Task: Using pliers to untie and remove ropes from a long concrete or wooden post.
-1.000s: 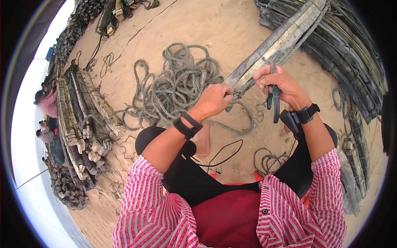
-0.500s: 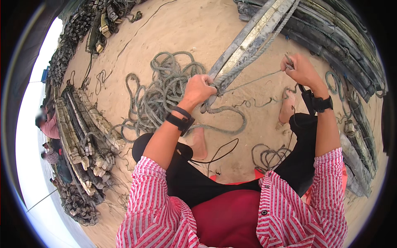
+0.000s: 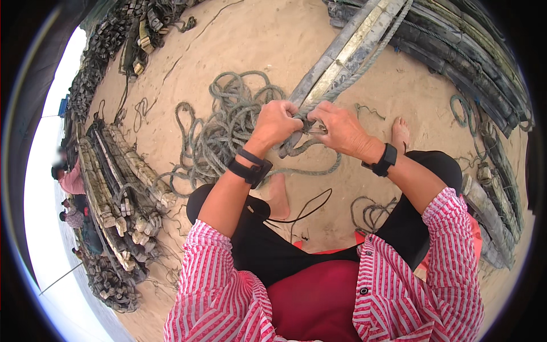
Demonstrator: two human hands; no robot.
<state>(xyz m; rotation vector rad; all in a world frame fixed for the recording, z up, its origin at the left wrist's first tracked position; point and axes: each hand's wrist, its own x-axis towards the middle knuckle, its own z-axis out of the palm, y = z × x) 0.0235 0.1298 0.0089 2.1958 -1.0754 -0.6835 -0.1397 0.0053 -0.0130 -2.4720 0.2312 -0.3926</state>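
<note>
A long grey-and-yellowish pole [image 3: 342,60] slants in from the top, its near end between my hands. A thick grey-green rope [image 3: 373,60] runs down along the pole's right side to that end. My left hand [image 3: 277,122] is closed on the rope where it meets the pole's tip. Close beside it, my right hand [image 3: 343,130] is closed in a pinch at the same spot, fingers curled around a thin cord that is mostly hidden. Loose coils of thick rope [image 3: 219,139] lie on the sand just left of my left hand.
Bundles of similar poles lie at the left [image 3: 108,182] and upper right [image 3: 456,62], with more poles [image 3: 496,188] at the right. A thin rope coil [image 3: 370,212] and a black cord [image 3: 310,205] lie between my legs. Several people [image 3: 71,182] are at the far left.
My right hand has come left and down from the upper right to the pole's end, beside my left hand. The thin cord it pulled taut has gone slack. My left hand has barely moved.
</note>
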